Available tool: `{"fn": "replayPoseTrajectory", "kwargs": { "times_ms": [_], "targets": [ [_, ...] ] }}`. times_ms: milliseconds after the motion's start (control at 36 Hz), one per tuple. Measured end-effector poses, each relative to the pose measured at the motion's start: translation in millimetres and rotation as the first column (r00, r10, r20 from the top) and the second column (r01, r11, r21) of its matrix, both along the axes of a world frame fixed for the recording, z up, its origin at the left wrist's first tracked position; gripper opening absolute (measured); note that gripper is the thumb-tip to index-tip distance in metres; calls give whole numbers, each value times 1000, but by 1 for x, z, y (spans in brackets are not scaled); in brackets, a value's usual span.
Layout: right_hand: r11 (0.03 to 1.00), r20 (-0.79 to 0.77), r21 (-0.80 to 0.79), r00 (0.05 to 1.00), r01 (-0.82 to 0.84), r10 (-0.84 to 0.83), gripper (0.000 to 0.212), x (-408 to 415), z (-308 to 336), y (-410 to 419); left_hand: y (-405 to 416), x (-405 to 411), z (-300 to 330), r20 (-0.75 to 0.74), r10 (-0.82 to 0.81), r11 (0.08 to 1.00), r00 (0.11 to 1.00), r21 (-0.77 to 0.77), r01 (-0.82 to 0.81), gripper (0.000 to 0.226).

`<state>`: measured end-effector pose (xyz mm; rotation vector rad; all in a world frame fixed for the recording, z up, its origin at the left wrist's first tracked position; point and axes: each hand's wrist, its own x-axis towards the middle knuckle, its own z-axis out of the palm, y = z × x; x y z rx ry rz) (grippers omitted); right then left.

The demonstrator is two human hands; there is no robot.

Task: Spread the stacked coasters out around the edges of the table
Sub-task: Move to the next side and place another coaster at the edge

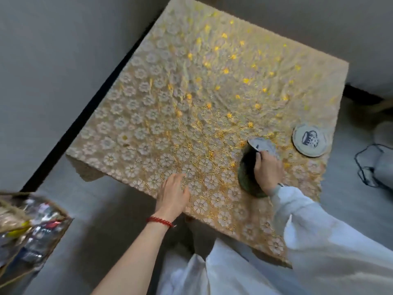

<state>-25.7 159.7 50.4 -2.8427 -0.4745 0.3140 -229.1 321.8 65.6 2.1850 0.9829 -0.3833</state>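
Note:
A round white coaster with a dark blue cup print lies flat near the table's right edge. My right hand grips another white and blue coaster, tilted up off the cloth. Under that hand stands a dark green round holder, lying on its side; whether more coasters are in it is hidden. My left hand, with a red bead bracelet on the wrist, rests flat with fingers apart near the table's front edge. The table is covered with a gold and white flower-patterned cloth.
A basket with shiny packets stands on the floor at the lower left. A grey wall runs along the table's left side. A black cable and a pale object lie on the floor to the right.

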Motion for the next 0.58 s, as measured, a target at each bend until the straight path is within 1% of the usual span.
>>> {"fn": "replayPoseTrajectory", "kwargs": {
  "times_ms": [28, 83, 167, 194, 250, 306, 333, 361, 389, 417, 444, 500, 583],
  "targets": [
    [998, 31, 43, 998, 44, -45, 27, -3, 7, 7, 5, 5, 0, 8, -5, 1000, 1000, -22, 5, 47],
    [985, 105, 169, 992, 46, -64, 23, -12, 22, 21, 14, 13, -1, 36, -24, 998, 999, -51, 25, 45],
    [938, 217, 326, 975, -115, 44, 18, -37, 41, 42, 32, 19, -4, 112, -68, 995, 991, -60, 75, 40],
    [922, 237, 342, 966, -180, 100, 19, -49, 42, 48, 39, 19, -5, 131, -87, 994, 987, -50, 94, 39],
    [909, 242, 302, 946, -286, 217, 26, -78, 38, 55, 53, 18, -8, 143, -106, 994, 984, -19, 110, 39],
    [890, 181, 216, 912, -402, 368, 34, -112, 26, 58, 66, 13, -11, 141, -135, 991, 981, 6, 135, 40],
    [873, 83, 163, 888, -460, 453, 35, -130, 18, 58, 71, 11, -12, 137, -165, 986, 977, 10, 166, 41],
    [861, -56, 117, 863, -495, 503, 33, -145, 12, 60, 77, 8, -13, 127, -208, 978, 970, 12, 208, 42],
    [863, -184, 79, 844, -499, 504, 29, -160, 7, 62, 83, 5, -15, 109, -263, 965, 959, 16, 263, 43],
    [875, -279, 57, 834, -481, 476, 27, -171, 2, 62, 86, 1, -17, 94, -307, 952, 947, 24, 306, 44],
    [895, -312, 54, 844, -442, 435, 27, -177, -3, 60, 89, -2, -18, 80, -338, 941, 938, 34, 336, 45],
    [945, -304, 68, 895, -321, 326, 30, -186, -8, 62, 97, -6, -21, 51, -425, 905, 904, 55, 422, 49],
    [987, -271, 126, 954, -99, 130, 32, -187, -8, 70, 108, -11, -30, -33, -576, 810, 817, 109, 576, 59]
  ]
}}
